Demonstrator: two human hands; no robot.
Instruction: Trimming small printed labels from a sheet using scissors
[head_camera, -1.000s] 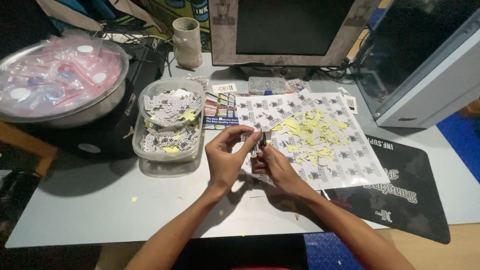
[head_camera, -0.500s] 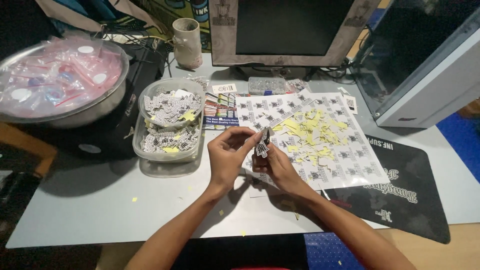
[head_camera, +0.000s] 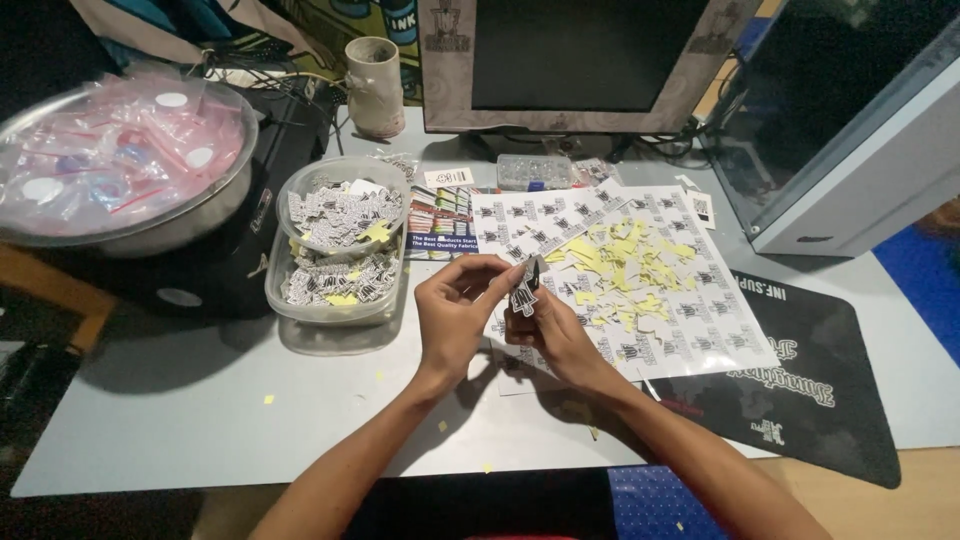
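My left hand (head_camera: 455, 315) and my right hand (head_camera: 553, 330) meet over the near edge of a white sticker sheet (head_camera: 700, 320). Together they pinch a small black-and-white sticker (head_camera: 524, 292) held upright between the fingertips. Something dark, perhaps a small tool, also sits in my right hand; I cannot make it out. Yellow backing scraps (head_camera: 625, 265) lie heaped on the middle of the sheet. Just left of my left hand stands a clear plastic tub (head_camera: 335, 310) filled with cut stickers.
A metal bowl (head_camera: 190, 225) of small plastic bags sits far left. A monitor (head_camera: 590, 60) and a ceramic cup (head_camera: 375, 85) stand behind, a computer case (head_camera: 860, 150) at right, a black mat (head_camera: 810, 390) near right. Yellow scraps dot the grey tabletop.
The hands have stayed in place over the sheet's edge. The fingers have shifted a little on the sticker, which now stands more upright between them.
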